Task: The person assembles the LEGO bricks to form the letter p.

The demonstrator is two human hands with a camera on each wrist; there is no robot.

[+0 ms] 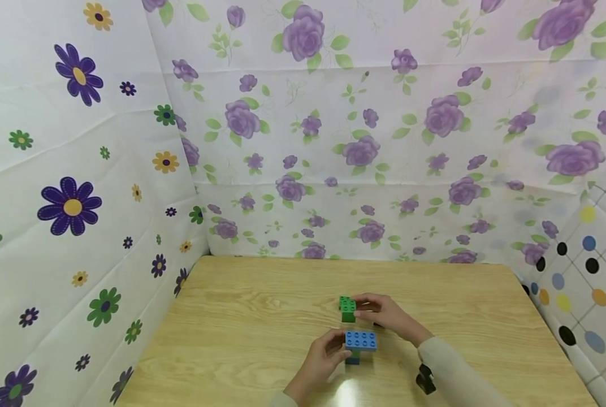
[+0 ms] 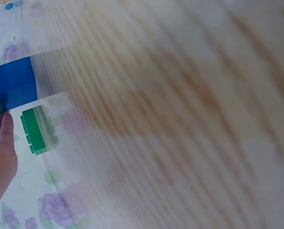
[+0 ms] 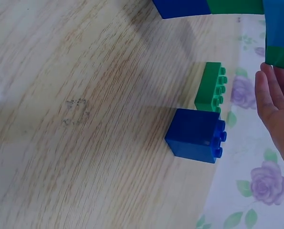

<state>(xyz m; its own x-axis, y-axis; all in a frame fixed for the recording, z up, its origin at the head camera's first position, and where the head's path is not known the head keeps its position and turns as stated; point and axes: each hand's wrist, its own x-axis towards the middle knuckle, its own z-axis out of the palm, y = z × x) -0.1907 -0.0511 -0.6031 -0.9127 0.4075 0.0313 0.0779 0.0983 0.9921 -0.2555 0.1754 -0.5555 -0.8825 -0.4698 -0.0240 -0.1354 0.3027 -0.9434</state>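
The left hand [image 1: 320,359] grips the left side of a stack of studded plastic bricks [image 1: 360,341], its thumb toward the near face. The stack has a dark blue brick [image 3: 185,7] at the bottom, a green block [image 3: 237,5] above it, and a lighter blue rectangular brick [image 1: 368,342] across the top, jutting out to the right.

The right hand [image 1: 386,315] reaches in from the other side, just beyond the stack, and pinches a small green studded plastic brick [image 1: 349,316] between thumb and fingers.

Past the hands, a long green studded plastic brick [image 3: 208,86] rests on the pale wood-grain counter [image 1: 242,316]. Near it stands a deep blue, cube-like plastic brick [image 3: 192,133], studs up; whether the two touch is unclear. A small black object [image 1: 425,380] shows beside the pale right sleeve [image 1: 458,367].

Behind the counter hangs a white sheet with purple roses [image 1: 410,164]; a daisy-printed sheet [image 1: 23,186] is at the left and a dotted one [image 1: 578,265] at the right.
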